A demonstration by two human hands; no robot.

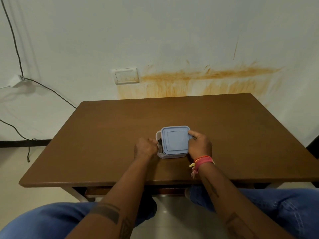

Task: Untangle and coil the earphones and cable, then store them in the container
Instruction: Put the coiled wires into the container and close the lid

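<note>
A small white square container (163,155) stands in the middle of the brown table (103,135). A pale blue lid (175,139) lies over most of it, shifted to the right, so a strip on the left stays uncovered. In that gap a bit of black cable (159,141) shows; the earphones themselves are hidden. My right hand (199,144) holds the lid's right edge, with a finger on its far right corner. My left hand (145,148) is curled at the container's left wall, its fingertips at the gap; what they hold is hidden.
The table stands against a stained white wall with a wall switch plate (126,75). A black wire (51,90) runs down the wall at the left, off the table. My knees in blue jeans sit below the near table edge.
</note>
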